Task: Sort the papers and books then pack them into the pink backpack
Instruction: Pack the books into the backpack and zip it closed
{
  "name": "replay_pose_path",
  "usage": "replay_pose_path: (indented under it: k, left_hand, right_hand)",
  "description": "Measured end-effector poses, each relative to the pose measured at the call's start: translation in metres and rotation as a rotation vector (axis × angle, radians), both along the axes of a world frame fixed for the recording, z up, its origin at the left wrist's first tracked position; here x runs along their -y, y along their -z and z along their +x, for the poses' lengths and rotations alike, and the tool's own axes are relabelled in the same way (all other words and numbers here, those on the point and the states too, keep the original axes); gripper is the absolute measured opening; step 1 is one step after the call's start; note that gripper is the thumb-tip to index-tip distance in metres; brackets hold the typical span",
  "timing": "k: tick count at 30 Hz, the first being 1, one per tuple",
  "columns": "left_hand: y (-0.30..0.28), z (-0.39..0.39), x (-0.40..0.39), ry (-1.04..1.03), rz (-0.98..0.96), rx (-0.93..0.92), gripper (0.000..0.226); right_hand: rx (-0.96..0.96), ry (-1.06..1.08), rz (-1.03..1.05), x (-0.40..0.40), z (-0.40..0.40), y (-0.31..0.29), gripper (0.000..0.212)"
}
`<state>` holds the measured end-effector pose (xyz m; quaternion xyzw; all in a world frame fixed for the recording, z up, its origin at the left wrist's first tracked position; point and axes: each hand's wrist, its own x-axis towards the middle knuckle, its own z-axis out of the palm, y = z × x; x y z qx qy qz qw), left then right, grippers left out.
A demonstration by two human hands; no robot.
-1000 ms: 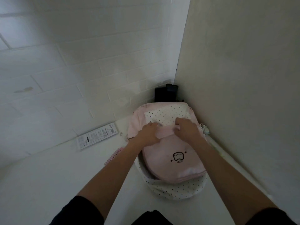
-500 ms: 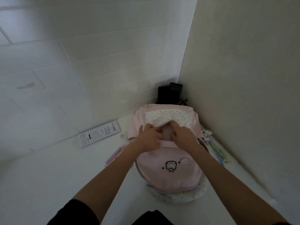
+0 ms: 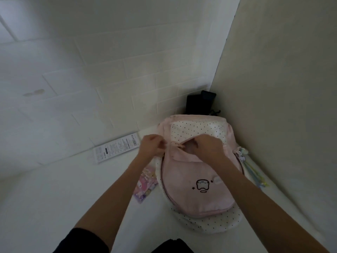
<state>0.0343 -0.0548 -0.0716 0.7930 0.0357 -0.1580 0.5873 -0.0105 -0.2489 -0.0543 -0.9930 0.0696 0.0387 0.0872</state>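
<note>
Pink backpack pocket is being pinched open by left hand and right hand; flat white package print unreadable.

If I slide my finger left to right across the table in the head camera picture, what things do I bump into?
White barcode packet → colourful cartoon booklet → pink backpack → bundle of pastel pens beside the right wall.
</note>
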Motion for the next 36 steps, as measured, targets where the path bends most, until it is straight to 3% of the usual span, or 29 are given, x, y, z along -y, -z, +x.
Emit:
replay_pose_path:
  k: [2, 4, 6, 9, 12, 15, 18, 21, 23, 25, 27, 30, 33, 35, 36]
  left_hand:
    - [0.021, 0.008, -0.024, 0.019, 0.408, -0.002, 0.014]
    - [0.047, 0.005, -0.041, 0.214, 0.769, -0.182, 0.067]
    - [0.064, -0.006, -0.051, 0.405, 0.994, -0.261, 0.097]
    - [0.085, -0.023, -0.052, 0.599, 1.156, -0.161, 0.128]
    - [0.086, -0.024, -0.044, 0.602, 1.188, -0.074, 0.123]
    - [0.079, -0.02, -0.04, 0.498, 1.117, -0.02, 0.093]
    - [0.078, -0.015, -0.05, 0.278, 0.804, -0.157, 0.072]
    - [0.065, -0.008, -0.062, -0.03, 0.611, -0.011, 0.035]
    - [0.047, 0.004, -0.065, -0.278, 0.575, 0.152, 0.034]
    - [0.025, 0.018, -0.059, -0.404, 0.467, 0.206, 0.044]
    - [0.006, 0.025, -0.042, -0.389, 0.266, 0.209, 0.049]
    - [-0.015, 0.022, -0.003, -0.214, 0.25, 0.338, 0.041]
    - [-0.022, 0.015, 0.031, -0.118, 0.07, 0.283, 0.028]
    - [-0.02, 0.008, 0.043, -0.052, -0.041, 0.168, 0.017]
    - [-0.017, 0.005, 0.046, 0.015, -0.006, 0.169, 0.018]
  right_hand:
    - [0.109, -0.087, -0.095, -0.015, -0.004, 0.002, 0.034]
    - [0.167, -0.184, -0.098, -0.031, -0.008, 0.005, 0.028]
    - [0.172, -0.203, -0.043, -0.038, -0.008, 0.009, 0.025]
    - [0.158, -0.195, -0.025, -0.037, -0.006, 0.015, 0.025]
    - [0.131, -0.183, -0.018, -0.037, -0.007, 0.022, 0.023]
    - [0.107, -0.2, 0.002, -0.039, -0.007, 0.027, 0.02]
    - [0.12, -0.186, 0.062, -0.039, -0.01, 0.031, 0.021]
    - [0.193, -0.179, 0.111, -0.038, -0.015, 0.032, 0.018]
    - [0.244, -0.172, 0.178, -0.041, -0.017, 0.032, 0.018]
    - [0.249, -0.076, 0.384, -0.05, -0.019, 0.027, 0.025]
    - [0.131, 0.033, 0.769, -0.06, -0.019, 0.016, 0.034]
    - [-0.03, 0.136, 1.223, -0.068, -0.019, -0.002, 0.032]
    - [-0.07, 0.318, 1.382, -0.04, -0.021, -0.015, 0.028]
    - [-0.238, 0.387, 1.48, -0.002, -0.029, -0.022, 0.021]
    - [-0.348, 0.397, 1.483, 0.018, -0.034, -0.025, 0.015]
